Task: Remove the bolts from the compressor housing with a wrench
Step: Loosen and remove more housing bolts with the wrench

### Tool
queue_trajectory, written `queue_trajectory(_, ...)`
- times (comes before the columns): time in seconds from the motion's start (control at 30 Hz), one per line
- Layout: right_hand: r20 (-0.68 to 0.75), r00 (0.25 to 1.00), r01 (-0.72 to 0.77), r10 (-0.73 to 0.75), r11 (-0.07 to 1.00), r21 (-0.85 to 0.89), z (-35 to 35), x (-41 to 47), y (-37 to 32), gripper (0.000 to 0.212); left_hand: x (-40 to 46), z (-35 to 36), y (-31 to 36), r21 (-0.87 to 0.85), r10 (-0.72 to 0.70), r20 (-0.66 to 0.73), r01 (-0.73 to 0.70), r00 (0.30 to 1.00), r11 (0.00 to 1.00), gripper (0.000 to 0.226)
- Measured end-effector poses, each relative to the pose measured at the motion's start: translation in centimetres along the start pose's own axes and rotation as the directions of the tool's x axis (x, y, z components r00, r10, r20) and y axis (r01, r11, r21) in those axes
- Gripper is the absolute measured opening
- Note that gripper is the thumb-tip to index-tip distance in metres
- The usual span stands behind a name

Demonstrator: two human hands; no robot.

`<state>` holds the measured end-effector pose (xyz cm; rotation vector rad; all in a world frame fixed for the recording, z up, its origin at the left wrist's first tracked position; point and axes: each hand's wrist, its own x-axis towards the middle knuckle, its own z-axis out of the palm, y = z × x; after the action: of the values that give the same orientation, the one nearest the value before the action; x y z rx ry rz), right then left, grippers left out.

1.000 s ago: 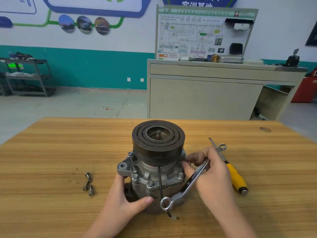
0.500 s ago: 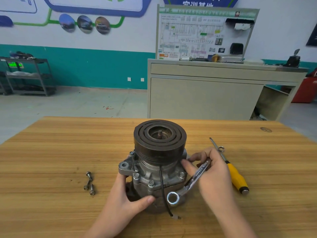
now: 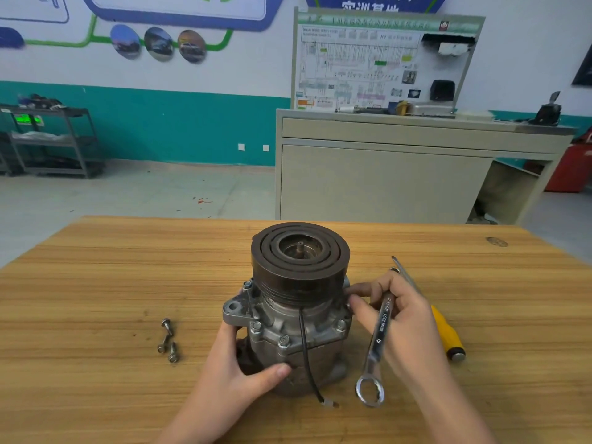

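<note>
Wrench [image 3: 378, 341] slants ring-end toward viewer, right hand [image 3: 403, 318] gripping; left hand [image 3: 230, 373] grips compressor [image 3: 298, 315].

The grey compressor housing [image 3: 298, 334] stands upright on my table, its dark pulley on top, with bolts [image 3: 283, 340] seated around its flange. Three removed bolts [image 3: 168, 341] lie left. My silver wrench [image 3: 376, 344] slants at its right side.

an automotive training workshop: wiring-diagram teaching board [image 3: 384, 62] on a cabinet [image 3: 400, 174], car posters [image 3: 158, 43], tool cart [image 3: 51, 139]
</note>
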<state>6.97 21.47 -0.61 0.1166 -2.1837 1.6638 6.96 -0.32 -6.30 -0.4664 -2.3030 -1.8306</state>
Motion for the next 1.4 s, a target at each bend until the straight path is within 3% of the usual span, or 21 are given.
queue_trajectory(0.13, -0.057, 0.998, 0.018, -0.020, 0.999, -0.033, 0.30, -0.03, 0.02, 0.044, 0.00, 0.00, -0.09, 0.006, 0.001, 0.006, -0.001, 1.000, 1.000, 0.079)
queue_trajectory(0.27, 0.055, 0.998, 0.007, -0.006, 1.000, -0.018, 0.18, 0.18, -0.21, 0.048, 0.02, -0.02, -0.03, 0.004, 0.003, 0.000, -0.003, 1.000, 1.000, 0.079)
queue_trajectory(0.43, -0.026, 0.999, 0.021, -0.021, 1.000, 0.023, 0.33, 0.36, -0.21, 0.046, 0.05, 0.02, -0.28, 0.007, -0.002, 0.012, 0.001, 1.000, 1.000, 0.076)
queue_trajectory(0.57, 0.069, 0.998, -0.019, 0.015, 0.998, 0.059, 0.21, 0.60, -0.04, 0.045, 0.05, -0.06, -0.37, 0.009, -0.007, 0.008, 0.007, 1.000, 1.000, 0.082)
queue_trajectory(0.73, 0.017, 1.000, 0.009, -0.010, 0.997, 0.072, 0.21, 0.51, -0.18, 0.042, 0.04, 0.01, -0.47, 0.015, 0.001, 0.009, -0.001, 1.000, 1.000, 0.082)
queue_trajectory(0.9, 0.085, 0.996, -0.030, 0.023, 0.996, 0.078, -0.23, 0.67, -0.08, 0.038, 0.08, -0.07, -0.48, 0.016, -0.014, 0.006, 0.013, 1.000, 1.000, 0.081)
queue_trajectory(1.13, 0.099, 0.995, -0.004, 0.001, 1.000, 0.028, 0.14, 0.59, -0.04, 0.051, 0.02, -0.16, -0.48, 0.048, -0.046, -0.002, 0.047, 0.999, 0.998, 0.086)
queue_trajectory(1.23, 0.046, 0.999, 0.007, -0.012, 0.996, 0.091, -0.20, 0.58, -0.24, 0.040, 0.05, -0.15, -0.33, 0.054, -0.033, 0.007, 0.033, 0.999, 0.998, 0.085)
queue_trajectory(1.4, 0.012, 1.000, -0.018, 0.018, 0.999, 0.041, -0.32, 0.48, 0.02, 0.049, 0.09, -0.19, -0.36, 0.044, -0.034, 0.014, 0.034, 0.999, 0.998, 0.088)
